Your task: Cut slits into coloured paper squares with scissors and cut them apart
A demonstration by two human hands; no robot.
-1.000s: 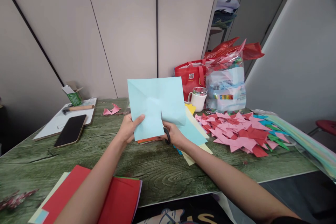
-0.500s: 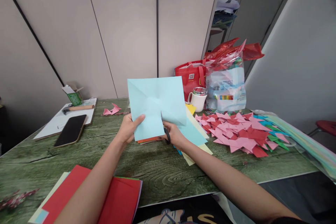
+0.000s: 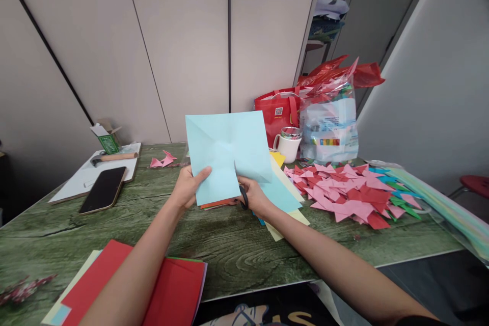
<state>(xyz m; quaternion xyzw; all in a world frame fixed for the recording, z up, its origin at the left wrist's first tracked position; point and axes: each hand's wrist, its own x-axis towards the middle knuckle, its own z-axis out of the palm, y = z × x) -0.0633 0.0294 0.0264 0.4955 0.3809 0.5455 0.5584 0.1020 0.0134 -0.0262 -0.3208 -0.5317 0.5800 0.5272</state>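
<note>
A creased light-blue sheet of paper (image 3: 214, 147) is held up over the table, with a cut running up from its lower edge. My left hand (image 3: 190, 183) is closed on the sheet's lower left side, thumb on the front face. In my right hand (image 3: 250, 196) is a pair of scissors (image 3: 243, 197) with black handles; the paper hides most of the blades, which sit in the cut. The flap right of the cut bends away. Orange paper edges (image 3: 216, 204) show just under the sheet.
Coloured paper (image 3: 179, 285) lies under my left forearm. More sheets (image 3: 284, 193) are right of my hands, near a pile of folded paper stars (image 3: 347, 193). A white mug (image 3: 288, 145) and bags (image 3: 328, 122) stand behind. At left are a phone (image 3: 103, 190) and a hammer (image 3: 114, 157).
Almost nothing differs. The light-blue sheet shifts very slightly at its right edge, while both hands keep their grip in the same place.
</note>
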